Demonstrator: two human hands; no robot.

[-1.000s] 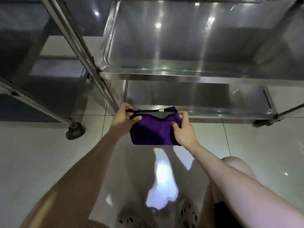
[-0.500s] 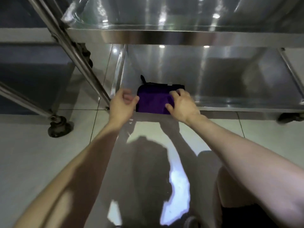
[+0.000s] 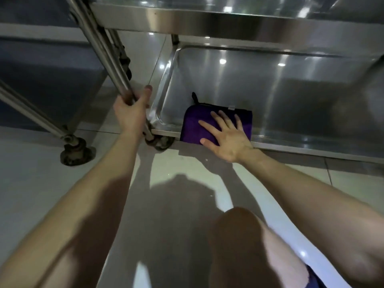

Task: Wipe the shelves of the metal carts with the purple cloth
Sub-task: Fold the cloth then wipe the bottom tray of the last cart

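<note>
The folded purple cloth (image 3: 193, 125) lies on the bottom shelf (image 3: 291, 96) of the metal cart, at its front left corner, partly over the front rim. My right hand (image 3: 225, 136) presses flat on the cloth with fingers spread straight. My left hand (image 3: 131, 113) grips the cart's slanted front left post (image 3: 108, 55), thumb pointing up beside it. The shelf above (image 3: 228, 19) crosses the top of the view.
A second cart's frame (image 3: 27, 109) and its caster (image 3: 75, 152) stand on the left. The first cart's caster (image 3: 159, 141) sits below my left hand. Glossy tiled floor (image 3: 31, 183) spreads in front. My knee (image 3: 239, 225) is at lower right.
The cloth went from being held by both hands in the air onto the bottom shelf. My left hand let go and took the cart post; my right hand flattened on the cloth.
</note>
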